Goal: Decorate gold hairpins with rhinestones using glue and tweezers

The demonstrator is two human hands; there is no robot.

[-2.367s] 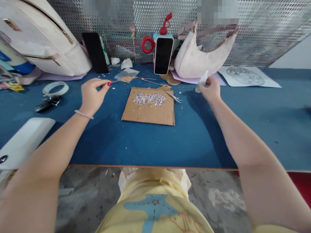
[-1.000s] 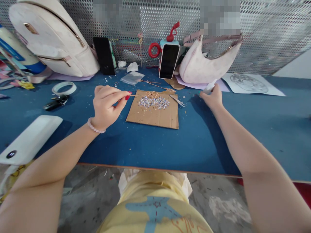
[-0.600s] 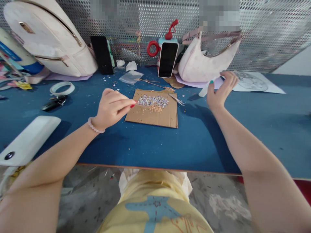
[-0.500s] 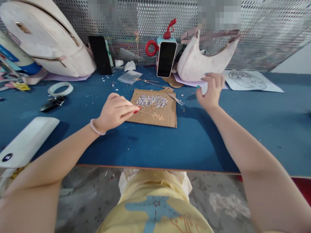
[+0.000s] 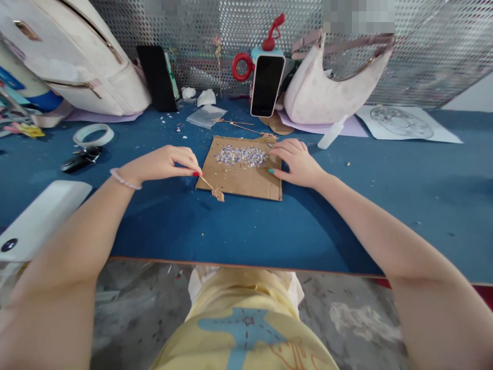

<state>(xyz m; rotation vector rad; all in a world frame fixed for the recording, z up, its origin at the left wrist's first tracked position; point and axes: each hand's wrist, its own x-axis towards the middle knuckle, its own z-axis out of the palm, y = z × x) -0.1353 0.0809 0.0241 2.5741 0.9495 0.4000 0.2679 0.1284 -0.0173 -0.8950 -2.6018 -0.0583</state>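
Observation:
My left hand (image 5: 165, 162) pinches a thin gold pin (image 5: 213, 188) whose ornamented tip rests on the blue table just off the near left corner of a brown cardboard sheet (image 5: 246, 181). A pile of small glittering stones (image 5: 241, 155) lies on the far half of the cardboard. My right hand (image 5: 296, 163) lies palm down on the cardboard's right edge, fingertips beside the stones. It covers the spot where tweezers lay, and whether it grips them is hidden. A small white bottle (image 5: 330, 135) lies free on the table behind that hand.
Along the back mesh wall stand a white backpack (image 5: 77, 56), a black phone (image 5: 157, 77), a second propped phone (image 5: 267, 86) and a pale pink bag (image 5: 331, 87). A tape roll (image 5: 93, 135), a black fob (image 5: 79, 160) and a white case (image 5: 38, 218) sit left. A drawing sheet (image 5: 404, 123) lies right.
My right hand let go of the white bottle and came down onto the cardboard's right edge. My left hand drew the gold pin from the stones toward the near left corner.

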